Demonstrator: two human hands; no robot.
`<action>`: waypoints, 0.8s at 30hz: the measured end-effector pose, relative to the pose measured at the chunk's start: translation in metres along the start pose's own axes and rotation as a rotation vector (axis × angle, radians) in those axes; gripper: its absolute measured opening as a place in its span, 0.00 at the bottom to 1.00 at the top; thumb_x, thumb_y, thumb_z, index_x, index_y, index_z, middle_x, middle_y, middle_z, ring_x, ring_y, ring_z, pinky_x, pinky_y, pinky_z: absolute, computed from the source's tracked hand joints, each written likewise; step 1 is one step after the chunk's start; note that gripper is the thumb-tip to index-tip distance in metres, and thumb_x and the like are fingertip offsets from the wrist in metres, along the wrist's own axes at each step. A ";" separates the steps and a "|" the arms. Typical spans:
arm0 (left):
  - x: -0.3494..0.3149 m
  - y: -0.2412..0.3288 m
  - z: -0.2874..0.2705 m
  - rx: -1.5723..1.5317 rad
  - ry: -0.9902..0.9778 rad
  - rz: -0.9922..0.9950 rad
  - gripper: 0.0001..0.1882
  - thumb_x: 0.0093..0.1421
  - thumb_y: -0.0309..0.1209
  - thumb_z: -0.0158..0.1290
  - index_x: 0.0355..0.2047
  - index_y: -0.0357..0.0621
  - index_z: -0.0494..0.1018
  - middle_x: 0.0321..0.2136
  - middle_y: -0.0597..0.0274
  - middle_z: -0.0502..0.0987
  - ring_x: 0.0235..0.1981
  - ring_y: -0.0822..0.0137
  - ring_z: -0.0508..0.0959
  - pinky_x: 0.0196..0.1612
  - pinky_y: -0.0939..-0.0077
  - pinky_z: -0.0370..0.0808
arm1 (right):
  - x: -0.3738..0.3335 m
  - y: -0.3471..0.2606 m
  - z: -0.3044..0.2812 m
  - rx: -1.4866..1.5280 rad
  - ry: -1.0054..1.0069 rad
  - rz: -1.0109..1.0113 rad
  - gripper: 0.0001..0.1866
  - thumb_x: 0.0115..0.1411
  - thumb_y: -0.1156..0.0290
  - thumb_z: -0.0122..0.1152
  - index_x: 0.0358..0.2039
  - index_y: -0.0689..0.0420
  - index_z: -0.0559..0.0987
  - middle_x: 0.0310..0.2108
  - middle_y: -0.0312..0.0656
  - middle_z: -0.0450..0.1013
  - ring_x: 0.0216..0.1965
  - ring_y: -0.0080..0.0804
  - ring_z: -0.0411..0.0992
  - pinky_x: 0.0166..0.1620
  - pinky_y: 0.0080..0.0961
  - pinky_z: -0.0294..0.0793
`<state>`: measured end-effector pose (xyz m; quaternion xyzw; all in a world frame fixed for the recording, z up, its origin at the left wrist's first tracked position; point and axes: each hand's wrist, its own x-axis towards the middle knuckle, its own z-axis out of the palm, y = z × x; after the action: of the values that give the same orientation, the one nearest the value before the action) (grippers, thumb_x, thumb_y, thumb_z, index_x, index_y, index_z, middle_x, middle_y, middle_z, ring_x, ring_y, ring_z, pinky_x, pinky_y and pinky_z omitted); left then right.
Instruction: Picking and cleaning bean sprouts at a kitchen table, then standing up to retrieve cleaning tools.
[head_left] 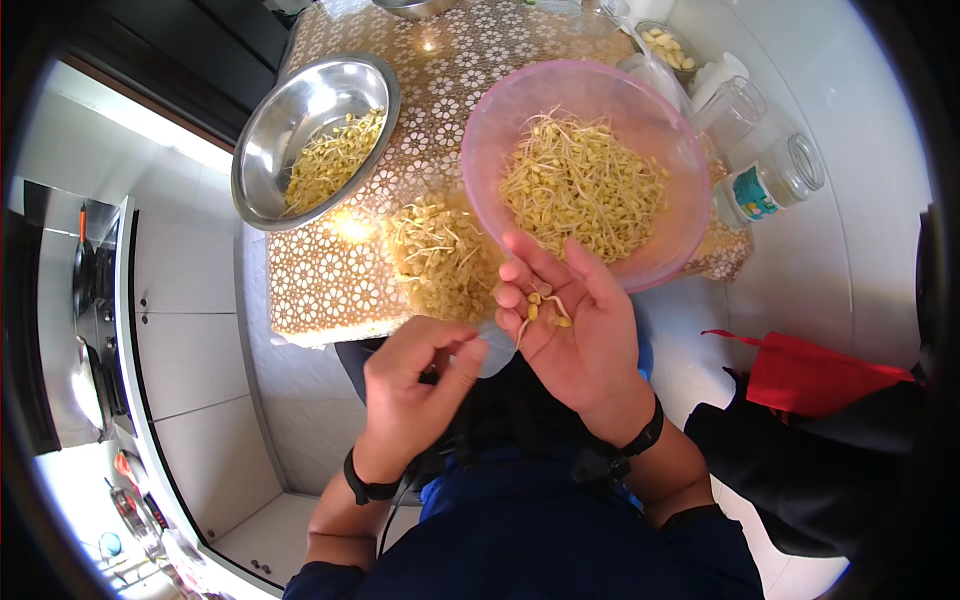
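In my right hand (585, 340), turned palm up with the fingers loosely curled, lie a few bean sprouts (540, 308) with yellow heads and pale stems. My left hand (420, 375) is close by on the left, thumb and forefinger brought together; whatever is between them is too small to make out. Just beyond my hands, a loose heap of bean sprouts (440, 250) lies at the table's near edge, apparently on clear plastic. A pink translucent basin (478, 130) behind my right hand holds a large mound of sprouts. To the left, a steel bowl (270, 130) contains a smaller batch.
A patterned tablecloth (315, 295) covers the table. Along the right wall stand glass jars (800, 165) and a bowl of pale peeled pieces (668, 45). A red cloth item (815, 375) lies over dark fabric at right. White cabinets (195, 260) and a stove are at left.
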<state>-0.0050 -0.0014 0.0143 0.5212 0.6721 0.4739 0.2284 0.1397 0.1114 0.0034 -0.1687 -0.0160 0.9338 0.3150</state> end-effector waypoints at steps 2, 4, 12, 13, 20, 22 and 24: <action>-0.001 0.004 0.005 -0.008 -0.050 0.013 0.07 0.57 0.24 0.63 0.35 0.37 0.78 0.25 0.62 0.76 0.20 0.75 0.71 0.24 0.81 0.68 | -0.001 0.001 0.002 -0.001 -0.008 -0.010 0.26 0.70 0.56 0.43 0.57 0.64 0.71 0.44 0.46 0.75 0.41 0.35 0.73 0.48 0.31 0.72; 0.001 0.011 0.008 -0.013 -0.112 0.010 0.08 0.56 0.25 0.63 0.36 0.37 0.78 0.25 0.62 0.76 0.20 0.75 0.71 0.23 0.81 0.68 | -0.003 0.002 0.004 0.017 -0.024 0.001 0.26 0.71 0.56 0.42 0.57 0.65 0.71 0.47 0.48 0.75 0.45 0.38 0.74 0.51 0.34 0.73; 0.000 0.007 0.009 -0.030 -0.142 0.014 0.08 0.56 0.24 0.63 0.35 0.38 0.77 0.25 0.62 0.75 0.19 0.75 0.70 0.22 0.81 0.67 | 0.000 0.007 0.002 0.007 -0.035 -0.016 0.27 0.71 0.56 0.41 0.59 0.66 0.68 0.52 0.52 0.72 0.54 0.44 0.72 0.58 0.37 0.71; -0.001 0.007 0.009 -0.033 -0.141 0.012 0.07 0.56 0.24 0.63 0.34 0.38 0.77 0.25 0.63 0.75 0.19 0.75 0.70 0.22 0.81 0.66 | 0.000 0.007 0.002 0.003 -0.036 -0.019 0.27 0.71 0.56 0.41 0.59 0.66 0.68 0.52 0.52 0.72 0.54 0.44 0.71 0.58 0.37 0.71; -0.002 0.009 0.010 -0.040 -0.132 -0.033 0.07 0.55 0.25 0.64 0.32 0.38 0.77 0.24 0.65 0.75 0.18 0.77 0.69 0.21 0.82 0.65 | -0.001 0.011 0.004 -0.053 -0.011 -0.041 0.28 0.71 0.55 0.42 0.59 0.66 0.68 0.52 0.52 0.72 0.55 0.44 0.71 0.58 0.37 0.71; -0.003 0.007 0.011 -0.037 -0.121 -0.027 0.07 0.55 0.24 0.64 0.32 0.39 0.77 0.24 0.65 0.74 0.18 0.77 0.69 0.21 0.82 0.65 | -0.002 0.012 0.006 -0.087 0.025 -0.045 0.28 0.71 0.55 0.42 0.59 0.66 0.68 0.52 0.51 0.72 0.56 0.44 0.70 0.59 0.37 0.69; -0.002 0.007 0.012 -0.035 -0.112 -0.019 0.06 0.55 0.24 0.64 0.31 0.39 0.77 0.24 0.65 0.74 0.18 0.77 0.69 0.21 0.82 0.65 | -0.002 0.013 0.005 -0.089 0.008 -0.048 0.28 0.70 0.55 0.42 0.59 0.66 0.68 0.52 0.51 0.72 0.56 0.44 0.70 0.59 0.37 0.69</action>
<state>0.0088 0.0015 0.0147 0.5363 0.6548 0.4535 0.2794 0.1319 0.1005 0.0072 -0.1858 -0.0604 0.9236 0.3297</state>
